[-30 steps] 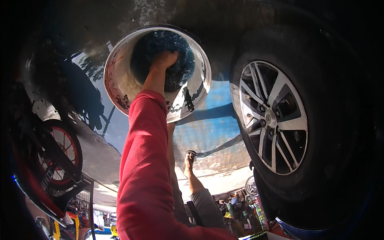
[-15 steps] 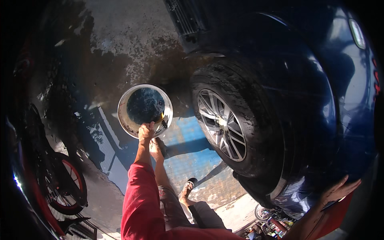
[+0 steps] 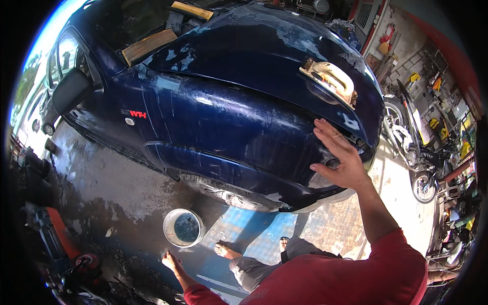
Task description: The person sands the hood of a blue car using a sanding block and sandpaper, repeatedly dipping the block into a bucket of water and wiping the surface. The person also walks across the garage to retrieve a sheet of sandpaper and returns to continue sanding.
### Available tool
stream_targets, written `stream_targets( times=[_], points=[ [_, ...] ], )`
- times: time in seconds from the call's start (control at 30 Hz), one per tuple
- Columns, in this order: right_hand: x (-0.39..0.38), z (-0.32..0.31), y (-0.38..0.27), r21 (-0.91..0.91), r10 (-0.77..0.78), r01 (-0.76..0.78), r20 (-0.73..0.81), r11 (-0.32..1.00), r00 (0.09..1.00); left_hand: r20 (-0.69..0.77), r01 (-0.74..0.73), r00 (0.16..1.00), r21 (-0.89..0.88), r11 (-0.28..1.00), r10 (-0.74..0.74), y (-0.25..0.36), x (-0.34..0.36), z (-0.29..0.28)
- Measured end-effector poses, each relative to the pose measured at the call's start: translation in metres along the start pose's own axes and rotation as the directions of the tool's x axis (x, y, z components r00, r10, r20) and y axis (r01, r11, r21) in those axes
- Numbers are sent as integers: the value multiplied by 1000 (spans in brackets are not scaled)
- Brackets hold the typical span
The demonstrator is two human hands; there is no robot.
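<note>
Landmark: dark blue car (image 3: 229,117), front wing and bonnet filling the upper view, paint dulled in pale patches.

1. Your right hand (image 3: 339,155): fingers spread, palm laid flat on the car's front corner, just below the bonnet edge. It grips nothing.
2. Your left hand (image 3: 170,262): hanging low, well below the car, fingers loose and empty, nothing in contact that can be made out.
3. Metal bowl (image 3: 183,227): on the wet ground beneath the car's front wheel (image 3: 223,192), holding dark water; it sits just above your left hand and apart from it.
4. Sanding block with a yellowish handle (image 3: 329,80): resting on the bonnet, above your right hand, untouched.
5. Wooden board (image 3: 148,46): lying at the base of the car's windscreen.
6. Side mirror (image 3: 71,90): on the car's left end as seen.
7. Your sandalled foot (image 3: 226,250): on the blue-painted floor patch below the car, right of the bowl.
8. Motorcycle (image 3: 414,147): parked beyond the car's nose, at the right.
</note>
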State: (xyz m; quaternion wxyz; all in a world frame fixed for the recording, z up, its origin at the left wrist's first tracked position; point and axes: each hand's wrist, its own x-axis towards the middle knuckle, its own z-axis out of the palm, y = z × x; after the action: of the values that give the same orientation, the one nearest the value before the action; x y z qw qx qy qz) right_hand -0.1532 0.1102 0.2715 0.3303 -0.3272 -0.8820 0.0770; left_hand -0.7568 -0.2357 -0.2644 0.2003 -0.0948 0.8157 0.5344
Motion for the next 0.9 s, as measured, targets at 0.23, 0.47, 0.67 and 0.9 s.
stream_targets(
  times=[0.23, 0.47, 0.67, 0.9],
  points=[
    [-3, -146, 141, 155, 457, -433, -203, 888, 866, 239, -402, 901, 139, 905, 363, 207, -138, 17],
    [123, -80, 218, -223, 379, -371, -4, 902, 925, 406, -928, 9, -338, 159, 914, 481, -380, 219],
    [16, -111, 257, 136, 281, -296, 119, 946, 952, 242, -969, -205, -187, -162, 949, 521, -475, 317],
    [-76, -133, 225, 229, 379, -371, 8, 900, 925, 156, -993, -49, 95, -65, 987, 464, -475, 370]
  ],
)
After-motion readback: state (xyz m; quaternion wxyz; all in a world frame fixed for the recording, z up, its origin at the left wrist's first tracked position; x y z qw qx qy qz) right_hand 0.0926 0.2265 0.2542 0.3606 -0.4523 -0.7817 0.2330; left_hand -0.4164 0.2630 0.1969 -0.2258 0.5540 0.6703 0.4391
